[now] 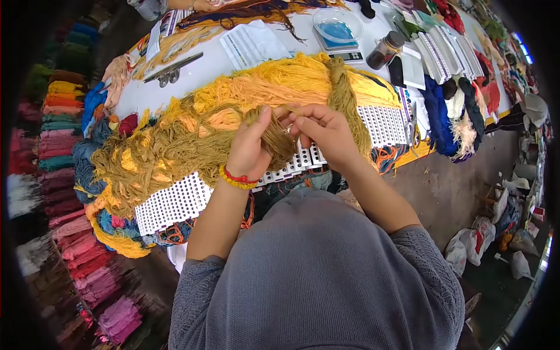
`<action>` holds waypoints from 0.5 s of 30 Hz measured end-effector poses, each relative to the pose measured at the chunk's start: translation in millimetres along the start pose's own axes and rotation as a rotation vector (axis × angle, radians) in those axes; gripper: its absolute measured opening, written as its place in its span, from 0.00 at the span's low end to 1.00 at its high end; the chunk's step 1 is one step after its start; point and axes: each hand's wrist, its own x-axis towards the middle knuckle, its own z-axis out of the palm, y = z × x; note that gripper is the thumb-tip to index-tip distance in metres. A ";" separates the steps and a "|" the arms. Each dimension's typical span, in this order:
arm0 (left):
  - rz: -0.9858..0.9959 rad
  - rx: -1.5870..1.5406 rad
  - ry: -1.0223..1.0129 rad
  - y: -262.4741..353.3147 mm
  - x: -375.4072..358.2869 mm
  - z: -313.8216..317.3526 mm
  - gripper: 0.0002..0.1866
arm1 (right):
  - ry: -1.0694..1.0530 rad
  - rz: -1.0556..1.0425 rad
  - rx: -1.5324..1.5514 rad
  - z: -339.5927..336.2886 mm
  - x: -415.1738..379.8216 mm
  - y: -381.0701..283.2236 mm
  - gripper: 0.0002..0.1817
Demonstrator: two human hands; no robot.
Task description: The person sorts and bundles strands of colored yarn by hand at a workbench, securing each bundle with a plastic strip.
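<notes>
An olive-brown yarn bundle (276, 140) hangs between my two hands over the near edge of the table. My left hand (249, 146), with red and yellow bands at its wrist, is closed round the bundle's left side. The fingers of my right hand (325, 133) pinch thin olive strands at the bundle's upper right. Loose olive yarn (169, 153) lies to the left, over yellow and peach yarn (256, 84). A twisted olive hank (343, 96) rests to the right of my hands. White perforated cards (175, 203) show below the yarn.
Scissors (170, 74), a printed sheet (252, 45), a scale with a blue-bottomed dish (337, 30) and a dark jar (386, 50) lie beyond the yarn. A co-worker's hand (204, 5) is at the top. Coloured yarn stacks (81, 242) stand at left; bags (478, 236) lie at right.
</notes>
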 end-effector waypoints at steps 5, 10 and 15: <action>0.011 -0.062 0.077 2.1 -5.5 5.4 0.18 | -0.026 0.036 0.030 7.7 -5.7 1.9 0.07; 0.114 0.117 0.255 1.1 -10.9 20.8 0.13 | -0.033 0.047 0.008 7.4 -8.4 3.0 0.05; 0.148 0.108 0.214 -1.6 -12.9 18.1 0.15 | -0.032 0.003 0.036 10.4 -13.1 3.2 0.04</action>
